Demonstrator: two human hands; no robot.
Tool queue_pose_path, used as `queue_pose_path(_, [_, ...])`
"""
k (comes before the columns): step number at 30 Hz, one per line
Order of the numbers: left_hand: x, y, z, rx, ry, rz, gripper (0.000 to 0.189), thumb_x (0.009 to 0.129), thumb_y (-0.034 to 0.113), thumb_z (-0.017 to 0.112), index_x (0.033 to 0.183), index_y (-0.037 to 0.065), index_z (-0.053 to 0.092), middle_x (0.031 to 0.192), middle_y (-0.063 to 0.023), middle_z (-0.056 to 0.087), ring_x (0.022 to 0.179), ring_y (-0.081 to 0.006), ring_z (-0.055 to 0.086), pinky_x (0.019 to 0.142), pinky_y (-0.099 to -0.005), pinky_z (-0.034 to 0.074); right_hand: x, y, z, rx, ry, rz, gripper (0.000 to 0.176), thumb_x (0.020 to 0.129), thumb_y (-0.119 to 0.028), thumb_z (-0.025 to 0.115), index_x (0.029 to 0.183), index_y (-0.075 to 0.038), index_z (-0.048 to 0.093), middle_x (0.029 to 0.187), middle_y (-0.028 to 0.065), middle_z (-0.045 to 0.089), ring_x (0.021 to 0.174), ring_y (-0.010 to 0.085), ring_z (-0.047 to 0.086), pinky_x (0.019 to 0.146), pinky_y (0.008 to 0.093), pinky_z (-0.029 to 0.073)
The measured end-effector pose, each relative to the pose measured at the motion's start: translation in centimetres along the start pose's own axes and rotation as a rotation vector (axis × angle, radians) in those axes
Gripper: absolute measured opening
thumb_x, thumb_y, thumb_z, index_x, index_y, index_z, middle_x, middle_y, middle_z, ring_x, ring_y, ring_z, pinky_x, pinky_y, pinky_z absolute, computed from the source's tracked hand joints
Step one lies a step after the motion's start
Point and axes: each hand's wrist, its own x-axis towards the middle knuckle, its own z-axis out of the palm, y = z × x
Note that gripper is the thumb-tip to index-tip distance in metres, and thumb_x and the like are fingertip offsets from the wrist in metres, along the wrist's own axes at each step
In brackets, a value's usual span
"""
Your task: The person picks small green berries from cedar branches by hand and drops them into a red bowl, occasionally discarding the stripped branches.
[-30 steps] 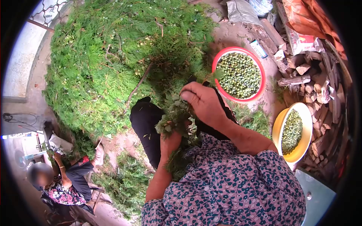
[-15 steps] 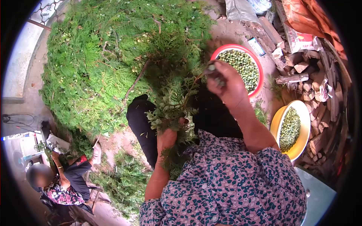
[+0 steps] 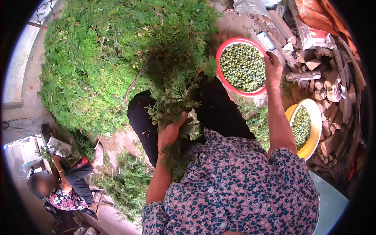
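Note:
My left hand (image 3: 171, 132) is closed round a leafy green branch (image 3: 172, 102) with pale cones, above my lap. At the right side of a red-rimmed basin (image 3: 219, 58) is my right hand (image 3: 273, 67), its fingers bent at the rim; whether it grips the rim or holds anything is hard to make out. Small round green cones (image 3: 243, 68) fill much of this basin. Lower right, a yellow basin (image 3: 315, 135) holds more green cones (image 3: 301, 127).
A large heap of green branches (image 3: 86, 74) spreads ahead and left. Split firewood (image 3: 331, 145) is stacked at the right, near an orange cloth (image 3: 321, 15). Another person (image 3: 66, 188) sits at the lower left beside a smaller branch pile (image 3: 127, 188).
My right hand has moved right, from between the branch and the red-rimmed basin to that basin's right edge. The cones it held no longer show. My left hand still holds the branch.

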Motion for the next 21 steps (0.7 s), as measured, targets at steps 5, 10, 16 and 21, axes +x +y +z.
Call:
queue_pose_path(5, [0.3,-0.6,0.7,-0.993,-0.064,-0.287,0.024,0.079,0.014,0.067,0.097,0.001,0.059,0.092,-0.0076,0.063,0.080,-0.0157,0.061,0.070,-0.0280,0.050,-7.7,-9.8,2.5,0.522,-0.485,-0.030,0.017,0.080,-0.002,0.060,0.096,-0.003,0.062,0.084,0.0032,0.061,0.069,0.0087,0.055,0.062,0.0233,0.046])
queue_pose_path(10, [-0.8,0.9,0.7,-0.988,0.118,-0.195,0.030,0.078,0.014,0.068,0.102,0.000,0.057,0.090,-0.0078,0.063,0.080,-0.0163,0.061,0.068,-0.0271,0.050,-13.7,-14.6,4.1,0.514,-0.807,-0.332,0.014,0.076,-0.003,0.062,0.090,-0.002,0.061,0.081,0.0114,0.059,0.072,0.0233,0.059,0.064,0.0301,0.047])
queue_pose_path(16, [-1.3,1.5,0.4,-0.857,0.193,-0.059,0.034,0.077,0.009,0.067,0.106,-0.002,0.055,0.094,-0.0086,0.062,0.083,-0.0167,0.060,0.071,-0.0281,0.050,-15.5,-15.0,5.9,0.538,-0.908,-0.348,0.015,0.076,0.002,0.059,0.090,-0.001,0.062,0.080,0.0097,0.059,0.075,0.0186,0.060,0.065,0.0282,0.047])
queue_pose_path(21, [-1.1,-0.1,-0.1,-0.987,0.073,-0.027,0.031,0.077,0.004,0.063,0.106,-0.002,0.055,0.096,-0.0090,0.062,0.081,-0.0170,0.061,0.072,-0.0293,0.050,-15.7,-14.9,5.8,0.453,-0.904,-0.384,0.017,0.075,0.002,0.060,0.092,-0.001,0.062,0.081,0.0111,0.058,0.076,0.0229,0.060,0.066,0.0301,0.047])
